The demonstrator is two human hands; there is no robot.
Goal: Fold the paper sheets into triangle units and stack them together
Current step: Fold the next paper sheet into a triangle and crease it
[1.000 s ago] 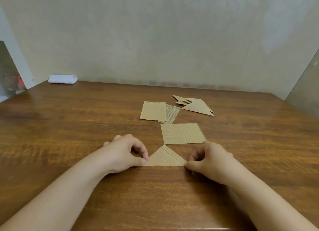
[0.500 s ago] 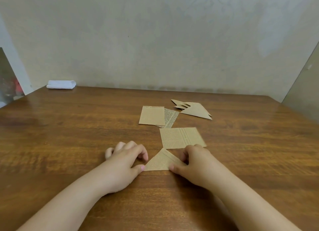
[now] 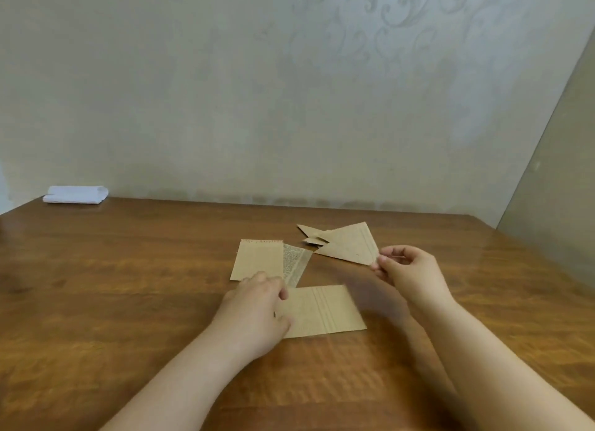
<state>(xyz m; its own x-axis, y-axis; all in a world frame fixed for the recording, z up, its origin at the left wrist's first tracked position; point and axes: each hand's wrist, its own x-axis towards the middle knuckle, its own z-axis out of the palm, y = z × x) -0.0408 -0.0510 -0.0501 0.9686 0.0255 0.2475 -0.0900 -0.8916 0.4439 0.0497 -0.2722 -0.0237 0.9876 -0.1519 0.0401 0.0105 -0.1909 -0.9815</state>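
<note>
Because it is only thin brown paper, the folded triangle unit (image 3: 349, 245) in the right hand (image 3: 407, 274) looks nearly weightless and limp enough to bend or spring open at its creases, so a light pinch at a corner is probably the right hold, and that is how it is held: the fingers (image 3: 384, 260) of that hand pinch its near right corner, with the rest of the unit reaching out over the stack of finished triangle units (image 3: 310, 234) at the far side of the bench (image 3: 128, 285); whether it already rests on them or hangs just above cannot be told. A hard squeeze would likely crumple the tip, and a loose one could let the smooth paper slip on the polished wood. The left hand (image 3: 257, 308) rests on the left edge of the nearest flat sheet (image 3: 322, 311), its fingers curled over that edge and seemingly taking hold; a flat sheet on a slick bench is hard to lift from the middle, so an edge or corner seems the better place. Two more unfolded sheets (image 3: 257, 258) lie overlapped just beyond, and a folded white cloth (image 3: 77, 194) sits at the far left corner
</note>
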